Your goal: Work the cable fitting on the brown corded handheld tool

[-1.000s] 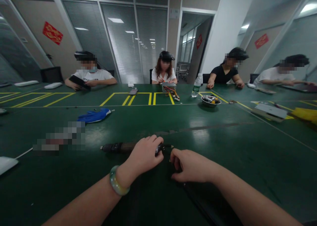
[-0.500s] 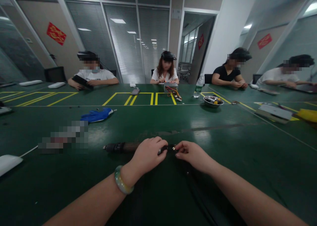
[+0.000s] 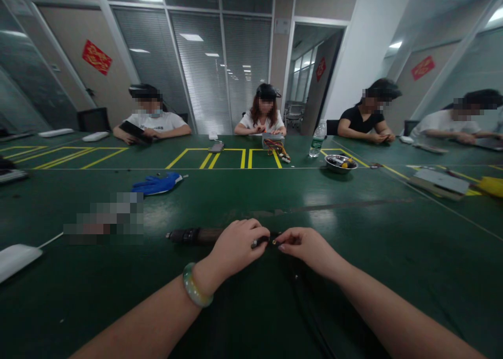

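Observation:
My left hand [image 3: 239, 248] is closed around a dark cylindrical hand tool [image 3: 192, 236], which lies level above the green tabletop and has a black nose and a brown middle section. Its far end is hidden in my fingers. A jade-like bangle [image 3: 197, 285] circles my left wrist. My right hand [image 3: 304, 247] reaches in from the right, its fingertips pinching a small gold-tipped piece [image 3: 274, 240] at the tool's end. A dark cable [image 3: 310, 312] seems to run down toward me, but it is faint against the table.
Across the green workbench lie a blue glove [image 3: 157, 184], a steel bowl [image 3: 340, 163], a water bottle [image 3: 317, 139] and a metal box with coloured wires [image 3: 273, 145]. A pixelated object [image 3: 106, 220] and a white device [image 3: 18, 259] lie left. Several seated people work at the far side.
My right hand has risen from a lower, curled position to pinch the tool's end. The room has shifted slightly right in view, and my left hand keeps its hold.

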`<state>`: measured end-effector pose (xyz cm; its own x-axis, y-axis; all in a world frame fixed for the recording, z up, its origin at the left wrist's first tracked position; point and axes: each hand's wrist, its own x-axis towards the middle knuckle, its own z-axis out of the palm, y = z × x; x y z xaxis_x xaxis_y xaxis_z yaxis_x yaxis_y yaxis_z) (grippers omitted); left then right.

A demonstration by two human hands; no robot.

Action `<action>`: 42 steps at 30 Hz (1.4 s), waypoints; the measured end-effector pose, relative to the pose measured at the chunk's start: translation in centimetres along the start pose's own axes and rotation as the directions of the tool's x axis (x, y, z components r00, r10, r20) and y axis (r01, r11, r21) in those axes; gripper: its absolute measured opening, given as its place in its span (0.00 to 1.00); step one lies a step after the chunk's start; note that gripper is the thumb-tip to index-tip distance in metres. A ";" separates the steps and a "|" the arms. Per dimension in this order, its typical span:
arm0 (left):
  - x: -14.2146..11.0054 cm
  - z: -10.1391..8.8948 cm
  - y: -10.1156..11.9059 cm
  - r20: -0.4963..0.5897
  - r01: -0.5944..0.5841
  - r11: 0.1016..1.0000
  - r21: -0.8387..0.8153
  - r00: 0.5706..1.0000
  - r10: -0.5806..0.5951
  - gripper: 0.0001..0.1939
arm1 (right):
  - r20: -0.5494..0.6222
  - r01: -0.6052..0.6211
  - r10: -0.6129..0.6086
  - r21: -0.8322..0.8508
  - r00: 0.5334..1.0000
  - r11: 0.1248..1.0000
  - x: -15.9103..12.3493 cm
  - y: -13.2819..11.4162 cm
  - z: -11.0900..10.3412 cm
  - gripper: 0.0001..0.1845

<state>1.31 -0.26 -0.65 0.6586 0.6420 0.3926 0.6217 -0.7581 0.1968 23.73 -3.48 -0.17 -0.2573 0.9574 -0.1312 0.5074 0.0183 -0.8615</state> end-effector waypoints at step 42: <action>0.0 0.4 0.1 -0.021 0.051 0.998 -0.036 0.998 -0.052 0.10 | -0.188 0.169 -0.312 -0.535 0.931 0.828 0.2 -0.4 1.9 0.05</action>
<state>1.59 -0.30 -0.99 0.6163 0.6781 0.4003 0.6389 -0.7278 0.2492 21.93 -3.86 -0.78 -0.2429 0.9401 0.2391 0.8165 0.3313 -0.4728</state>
